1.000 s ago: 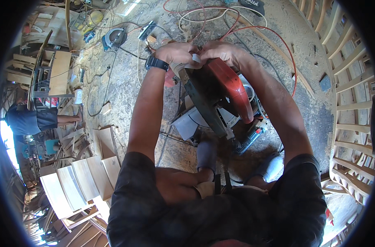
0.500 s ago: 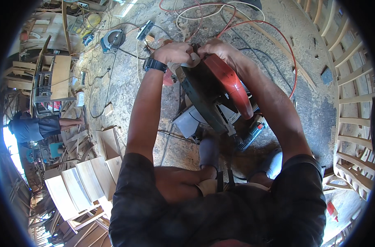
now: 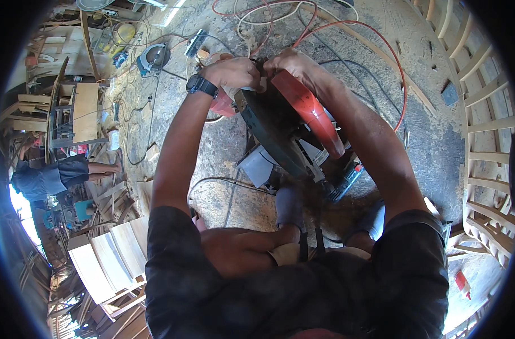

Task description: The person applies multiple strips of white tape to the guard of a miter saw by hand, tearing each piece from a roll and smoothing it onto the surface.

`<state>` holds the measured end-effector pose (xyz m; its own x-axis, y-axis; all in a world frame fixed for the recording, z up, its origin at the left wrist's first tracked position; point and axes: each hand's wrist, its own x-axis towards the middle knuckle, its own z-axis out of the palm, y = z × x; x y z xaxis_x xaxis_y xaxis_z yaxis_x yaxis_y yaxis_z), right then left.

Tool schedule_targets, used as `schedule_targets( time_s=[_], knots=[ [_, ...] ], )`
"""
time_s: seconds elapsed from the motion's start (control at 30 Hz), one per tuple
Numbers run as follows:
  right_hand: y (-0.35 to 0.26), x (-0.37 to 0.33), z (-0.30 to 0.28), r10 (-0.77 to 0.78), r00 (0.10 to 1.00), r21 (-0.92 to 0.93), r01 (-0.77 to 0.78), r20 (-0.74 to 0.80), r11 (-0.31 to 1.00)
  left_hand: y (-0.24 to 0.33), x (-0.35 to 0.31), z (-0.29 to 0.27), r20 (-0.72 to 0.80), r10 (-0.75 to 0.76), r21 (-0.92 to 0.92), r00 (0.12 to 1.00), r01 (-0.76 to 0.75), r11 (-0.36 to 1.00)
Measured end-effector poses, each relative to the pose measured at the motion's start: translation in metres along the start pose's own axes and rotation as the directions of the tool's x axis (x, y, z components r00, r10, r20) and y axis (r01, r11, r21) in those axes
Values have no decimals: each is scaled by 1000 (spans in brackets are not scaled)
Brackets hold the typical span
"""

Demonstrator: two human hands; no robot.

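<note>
A person in dark clothes point(image 3: 48, 178) stands far left, while the left hand point(image 3: 235, 73), black wristwatch point(image 3: 201, 86) on its wrist, and the right hand point(image 3: 294, 65) both clasp the red-guarded black chop saw point(image 3: 297, 130) standing on the dusty floor point(image 3: 223, 135).

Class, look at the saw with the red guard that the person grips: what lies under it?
Under the saw lie the dusty floor, a pale block and cables. The left hand and right hand hide its top end; its base is hidden.
</note>
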<state>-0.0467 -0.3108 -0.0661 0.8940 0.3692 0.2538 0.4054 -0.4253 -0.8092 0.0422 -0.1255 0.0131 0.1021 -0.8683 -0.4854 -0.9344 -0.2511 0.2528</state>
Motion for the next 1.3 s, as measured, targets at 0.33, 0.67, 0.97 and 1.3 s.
schedule_targets(
  time_s=[0.33, 0.67, 0.97, 1.3],
  knots=[
    [-12, -6, -10, -63, 998, -94, 61, -13, 994, -12, 17, 8, 191, 241, 225, 952, -282, 933],
    [-7, 1, -8, 125, 991, 247, -133, 48, 960, -3, 10, -1, 44, 404, 79, 914, -406, 910],
    [25, -15, 5, 336, 935, 550, -343, 118, 761, 25, 13, -15, 130, -219, -190, 967, 241, 952],
    [68, 26, 11, 219, 863, 89, -289, 456, 953, 13, 36, -12, 243, -341, -44, 908, 362, 931]
  ],
)
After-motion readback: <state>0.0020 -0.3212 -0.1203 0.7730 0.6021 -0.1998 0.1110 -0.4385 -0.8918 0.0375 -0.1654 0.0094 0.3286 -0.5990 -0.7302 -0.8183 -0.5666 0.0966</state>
